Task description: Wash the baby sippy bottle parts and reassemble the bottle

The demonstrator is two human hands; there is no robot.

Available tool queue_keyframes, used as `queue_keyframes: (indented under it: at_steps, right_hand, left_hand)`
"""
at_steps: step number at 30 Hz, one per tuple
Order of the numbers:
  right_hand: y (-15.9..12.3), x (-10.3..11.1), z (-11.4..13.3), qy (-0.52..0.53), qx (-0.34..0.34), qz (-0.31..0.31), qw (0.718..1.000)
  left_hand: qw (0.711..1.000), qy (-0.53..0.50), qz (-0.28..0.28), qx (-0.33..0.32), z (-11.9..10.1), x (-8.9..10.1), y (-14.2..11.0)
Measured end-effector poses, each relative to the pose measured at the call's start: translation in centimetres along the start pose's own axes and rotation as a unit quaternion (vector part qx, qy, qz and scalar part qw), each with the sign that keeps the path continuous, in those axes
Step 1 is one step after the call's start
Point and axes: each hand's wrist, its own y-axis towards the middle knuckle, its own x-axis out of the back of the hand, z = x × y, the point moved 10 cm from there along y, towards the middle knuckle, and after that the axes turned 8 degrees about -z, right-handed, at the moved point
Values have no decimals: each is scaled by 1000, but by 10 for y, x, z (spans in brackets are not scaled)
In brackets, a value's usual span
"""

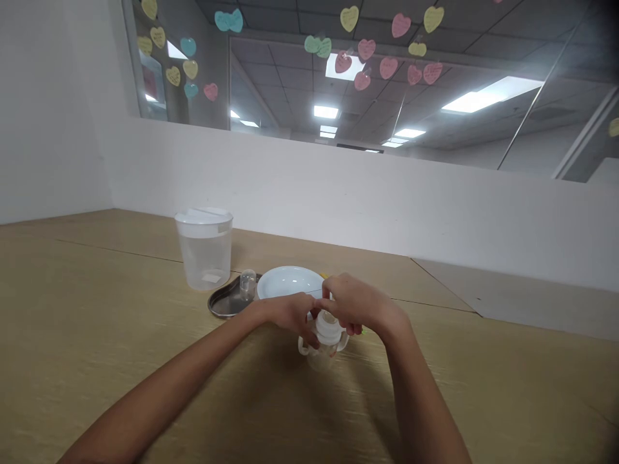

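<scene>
A clear baby bottle with two side handles and a white collar stands on the table in front of me. My left hand is closed around its left side, thumb toward me below the collar. Over the bottle's mouth, my right hand has bent fingers pinched at the top, with other fingers curled by the right side of the collar. The fingers partly cover the mouth, so what lies between them is hard to see. Just behind the hands is a white dish, its right part hidden by my right hand.
Left of the dish lies a metal kidney-shaped tray with a clear domed cap at its right end. Further left stands a translucent lidded bucket. A white wall with a window above bounds the wooden table.
</scene>
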Motion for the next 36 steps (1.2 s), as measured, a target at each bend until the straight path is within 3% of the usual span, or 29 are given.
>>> queue_keyframes:
  at_steps: [5, 9, 14, 26, 30, 36]
  right_hand:
    - [-6, 14, -4, -26, -8, -44, 999]
    - [-1, 20, -2, -79, 31, -83, 993]
    - [9, 7, 1, -91, 87, -49, 991]
    - [11, 9, -4, -96, 29, -58, 993]
    - [7, 16, -6, -87, 39, -75, 993]
    - [12, 6, -3, -75, 76, -38, 994]
  left_hand:
    - [999, -11, 7, -30, -4, -2, 0]
    - [999, -18, 0, -39, -3, -1, 1]
    - [999, -1, 4, -43, -3, -2, 1]
    - [1000, -9, 14, -18, -4, -2, 1]
    - [999, -20, 14, -22, -6, -2, -1]
    - [999, -22, 15, -24, -6, -2, -1]
